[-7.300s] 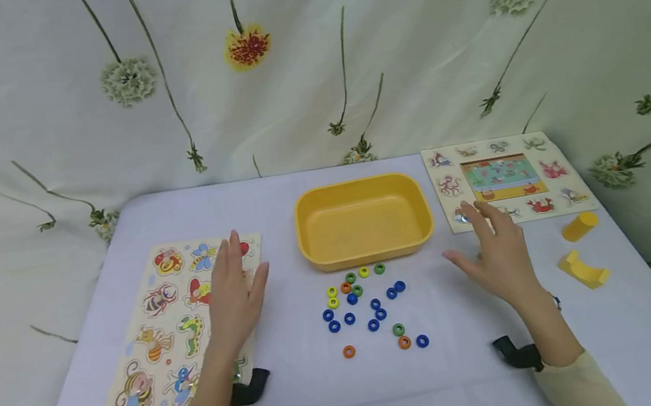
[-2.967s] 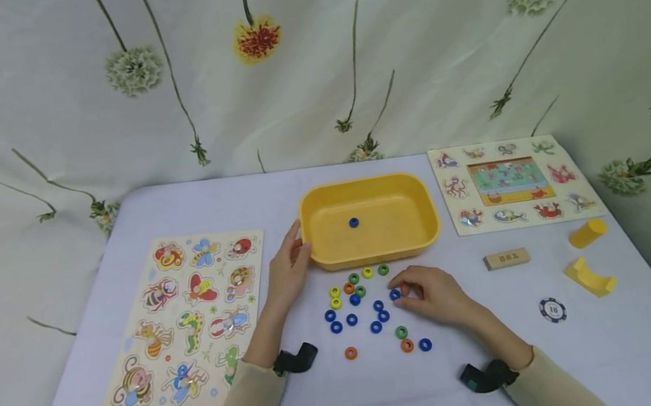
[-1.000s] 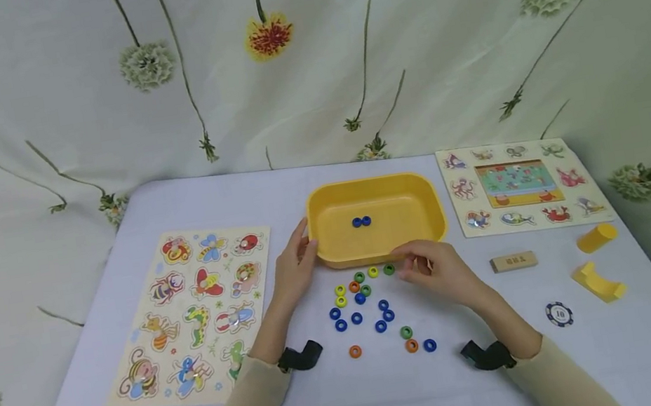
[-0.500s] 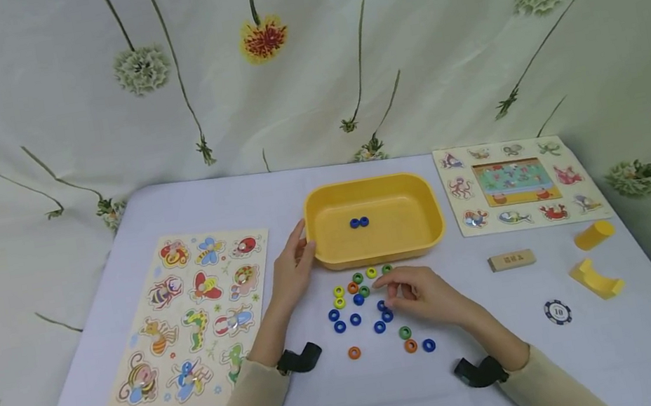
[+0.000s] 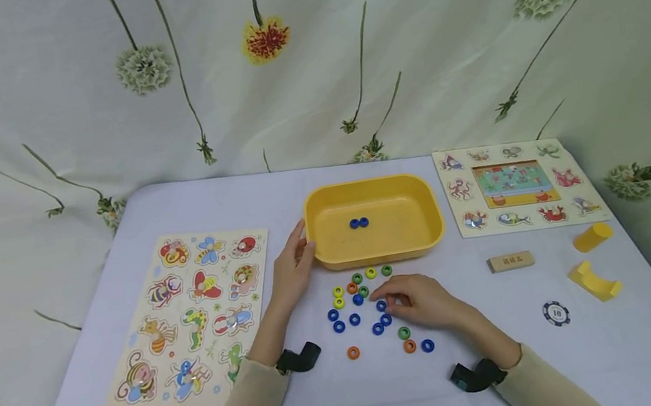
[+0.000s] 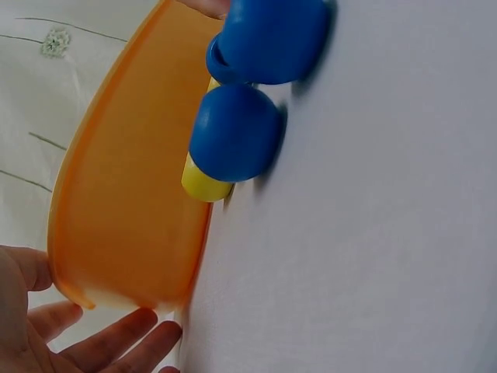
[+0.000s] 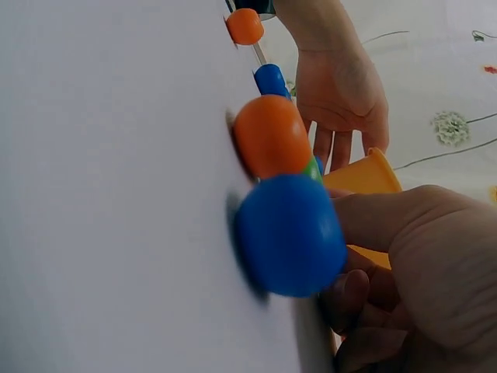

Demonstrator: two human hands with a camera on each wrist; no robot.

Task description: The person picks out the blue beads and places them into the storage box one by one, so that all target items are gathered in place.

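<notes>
A yellow tray (image 5: 380, 256) stands at the back middle, two blue beads (image 5: 359, 223) side by side inside it. My left hand (image 5: 290, 272) rests against its left end, fingers fairly straight along the outside; the left wrist view shows the fingertips (image 6: 144, 320) at the tray's wall. My right hand (image 5: 420, 300) is low over the loose beads, index finger and thumb on either side of a blue bead (image 5: 381, 305); I cannot tell whether they pinch it. In the right wrist view, a nearer blue bead (image 7: 291, 235) partly hides the fingers.
Several blue, green, yellow and orange beads (image 5: 353, 352) lie before the tray. An insect puzzle board (image 5: 190, 317) is at left, a sea-animal board (image 5: 515, 190) at back right. A wooden block (image 5: 510, 262), yellow cylinder (image 5: 593, 236), yellow arch (image 5: 595, 281) and chip (image 5: 556, 313) lie at right.
A first, then a second blue bead came into the tray. My right hand has moved from the tray's front edge back to the loose beads. The left hand stays at the tray.
</notes>
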